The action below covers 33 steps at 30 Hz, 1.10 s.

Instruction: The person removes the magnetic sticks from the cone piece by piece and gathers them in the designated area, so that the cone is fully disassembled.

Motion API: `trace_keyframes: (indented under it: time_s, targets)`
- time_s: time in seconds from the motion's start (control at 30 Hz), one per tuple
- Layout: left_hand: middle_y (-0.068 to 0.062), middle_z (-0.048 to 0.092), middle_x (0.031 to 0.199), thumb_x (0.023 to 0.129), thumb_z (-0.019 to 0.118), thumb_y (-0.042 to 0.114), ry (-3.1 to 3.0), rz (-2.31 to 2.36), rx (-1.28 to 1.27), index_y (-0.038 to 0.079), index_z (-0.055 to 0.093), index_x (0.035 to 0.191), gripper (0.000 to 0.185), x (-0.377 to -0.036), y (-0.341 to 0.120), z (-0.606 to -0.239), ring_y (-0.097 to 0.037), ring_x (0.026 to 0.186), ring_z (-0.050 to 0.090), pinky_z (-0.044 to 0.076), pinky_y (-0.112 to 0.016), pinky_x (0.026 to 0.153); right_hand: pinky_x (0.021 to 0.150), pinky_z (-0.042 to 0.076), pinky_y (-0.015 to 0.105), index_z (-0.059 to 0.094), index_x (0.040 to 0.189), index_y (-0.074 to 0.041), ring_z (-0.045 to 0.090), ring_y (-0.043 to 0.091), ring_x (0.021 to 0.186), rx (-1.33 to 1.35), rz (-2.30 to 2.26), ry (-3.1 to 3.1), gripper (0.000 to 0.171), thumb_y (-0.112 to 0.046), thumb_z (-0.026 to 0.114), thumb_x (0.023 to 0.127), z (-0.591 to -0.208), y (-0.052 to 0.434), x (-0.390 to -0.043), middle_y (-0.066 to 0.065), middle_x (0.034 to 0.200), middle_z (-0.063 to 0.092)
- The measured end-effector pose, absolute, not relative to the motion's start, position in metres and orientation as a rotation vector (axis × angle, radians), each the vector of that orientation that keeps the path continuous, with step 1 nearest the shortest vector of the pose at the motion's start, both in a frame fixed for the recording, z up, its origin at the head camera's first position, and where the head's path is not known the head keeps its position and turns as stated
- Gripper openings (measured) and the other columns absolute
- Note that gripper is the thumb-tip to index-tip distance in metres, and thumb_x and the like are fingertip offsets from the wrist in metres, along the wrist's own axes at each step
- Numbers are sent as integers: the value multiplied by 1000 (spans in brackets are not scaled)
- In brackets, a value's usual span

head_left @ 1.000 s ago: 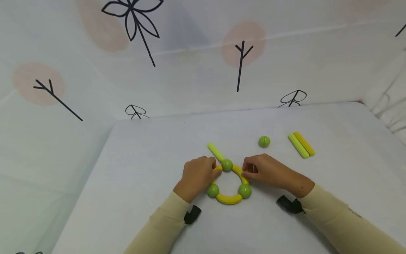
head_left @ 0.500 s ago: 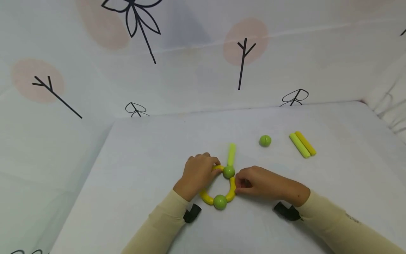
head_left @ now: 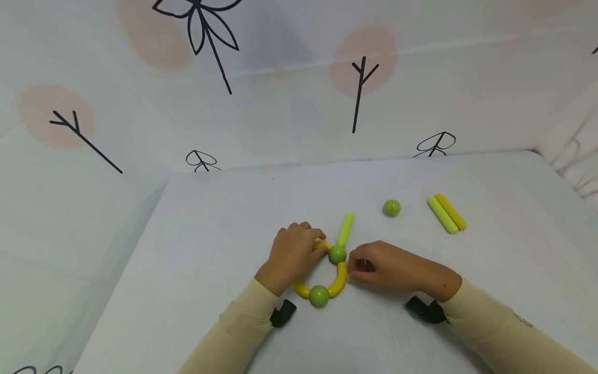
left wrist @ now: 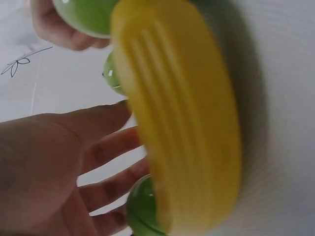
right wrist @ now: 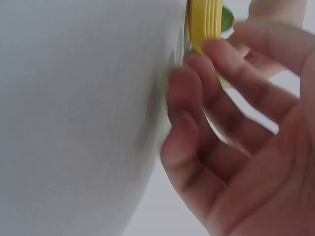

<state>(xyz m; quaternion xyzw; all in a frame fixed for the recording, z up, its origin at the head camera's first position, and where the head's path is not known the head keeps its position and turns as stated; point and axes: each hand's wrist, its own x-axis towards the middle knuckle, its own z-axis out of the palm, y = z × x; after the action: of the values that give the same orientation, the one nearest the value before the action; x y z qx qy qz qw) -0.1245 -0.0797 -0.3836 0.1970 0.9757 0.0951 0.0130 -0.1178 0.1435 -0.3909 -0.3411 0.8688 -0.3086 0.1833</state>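
White table (head_left: 210,234): lies under all of it, with a cloth backdrop (head_left: 289,119) of line-drawn plants rising behind.
Left hand (head_left: 289,254): thumb and fingertips pinch the upper-left curved yellow rod (head_left: 323,244) of the ring (head_left: 337,287).
Right hand (head_left: 388,267): fingers half bent and relaxed, no hold on anything visible; the tips lie just beside the outer edge of the right curved yellow rod (head_left: 343,275), and whether they touch it I cannot tell.
Ring position: flat between the two hands, directly left of the right fingertips; near green ball (head_left: 319,295) and far green ball (head_left: 338,254) show, and the left wrist view adds a side green ball (left wrist: 142,206) by the left fingers.
Right curved rod's long axis: far ball to near ball, bowing toward the right hand, the nearer one.
Straight lime rod (head_left: 345,230): meets the far ball at its near end, pointing away and slightly right.
Loose green ball (head_left: 391,208): beyond the right hand, well apart from the ring.
Loose pair: lime rod (head_left: 442,215) and straight yellow rod (head_left: 450,212), side by side farther right, slanting from far left to near right.
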Motion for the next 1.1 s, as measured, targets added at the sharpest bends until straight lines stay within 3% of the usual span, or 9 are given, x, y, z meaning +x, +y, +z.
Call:
trace_keyframes:
  time_s: [0.13,0.27,0.43,0.67,0.87,1.1]
  targets:
    - [3,71,106,95,67,43,3062,319,611,24,75,113,28,-124,-77,-380,-18,97,63,48,-36,81,62,47,21,68,87,-19,51,4,71,-881,-837,2654,7,-16,71,93,-389,149,-131,-10,78,58]
    - [6,68,90,93,68,47,3038,354,609,22,75,111,32,-122,-71,-377,-11,79,59,46,-27,69,63,48,21,70,92,-14,52,7,74,-862,-813,2803,4,-12,73,91,-384,153,-145,-2,90,62]
    - [9,58,77,91,69,50,2973,414,598,20,76,110,36,-118,-67,-378,-6,62,50,39,-21,55,65,49,21,71,109,-10,53,6,73,-933,-740,2822,18,-8,71,91,-385,149,-157,6,113,64]
    - [9,52,69,90,69,52,2987,353,621,20,76,102,35,-112,-68,-384,-7,58,46,33,-23,52,70,49,21,68,125,-12,52,2,70,-1096,-616,2752,33,-10,70,92,-396,140,-162,11,135,58]
    - [9,52,67,88,71,53,3018,366,660,20,77,96,35,-110,-69,-386,-6,55,44,33,-22,50,81,54,29,71,118,-15,60,10,87,-1124,-605,2729,27,-12,74,90,-398,138,-165,7,125,60]
    - [9,52,67,87,72,52,3029,390,695,20,77,94,34,-112,-66,-388,-5,55,44,32,-20,49,83,55,28,75,109,-15,61,11,91,-1068,-614,2710,21,-14,77,88,-395,143,-166,3,111,60]
